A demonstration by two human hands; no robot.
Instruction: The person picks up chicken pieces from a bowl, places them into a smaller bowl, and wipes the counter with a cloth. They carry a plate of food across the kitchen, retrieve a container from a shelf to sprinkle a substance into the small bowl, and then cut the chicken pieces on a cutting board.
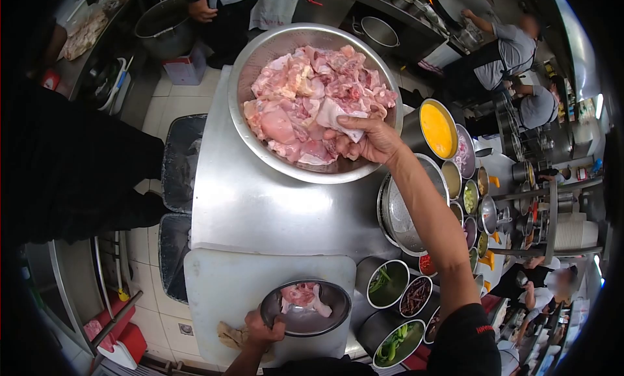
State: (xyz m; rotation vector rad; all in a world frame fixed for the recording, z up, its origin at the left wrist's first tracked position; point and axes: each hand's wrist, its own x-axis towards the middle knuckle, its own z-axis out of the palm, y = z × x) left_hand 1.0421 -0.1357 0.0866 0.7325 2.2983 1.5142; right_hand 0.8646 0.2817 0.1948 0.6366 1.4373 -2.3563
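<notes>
A wide steel bowl heaped with raw chicken pieces stands at the far end of the steel table. My right hand reaches into its near right side, fingers closed around a pale, skin-covered chicken piece. Below, my left hand grips the rim of a smaller metal bowl. A few raw chicken pieces lie in that smaller bowl, which is over a white cutting board. Beside my left hand, a tan crumpled cloth rests on the board.
Containers of green vegetables, dried chillies and yellow liquid line the right side. A nested colander sits under my right forearm. Two black-lined bins stand left of the table. Several people work around the kitchen.
</notes>
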